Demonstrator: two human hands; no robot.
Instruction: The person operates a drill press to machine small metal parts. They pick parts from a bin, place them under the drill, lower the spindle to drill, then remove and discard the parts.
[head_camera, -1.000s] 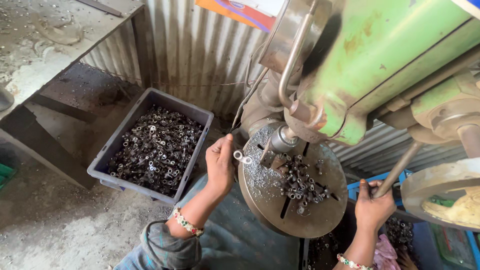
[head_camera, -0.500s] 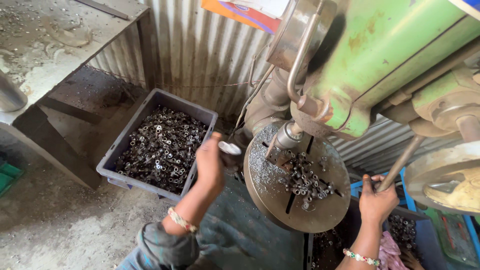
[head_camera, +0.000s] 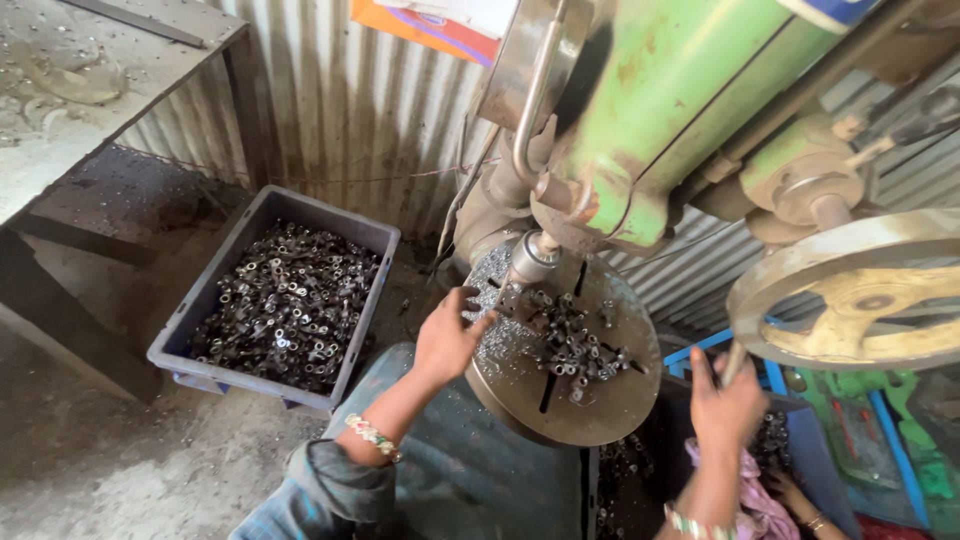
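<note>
Two hands work: the left hand (head_camera: 447, 338), fingers spread wide, touches the round grey metal drill table (head_camera: 520, 385); the right hand (head_camera: 727, 407) grips the feed lever (head_camera: 735, 362).

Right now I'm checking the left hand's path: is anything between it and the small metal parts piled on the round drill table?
Nothing visible. The left hand is at the table edge, with bare plate between it and the parts.

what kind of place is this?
Probably a small metalworking shop. A green drill press stands over a round slotted table littered with small metal parts, a grey crate of similar parts sits on the dirt floor, and the walls are corrugated sheet metal.
</note>
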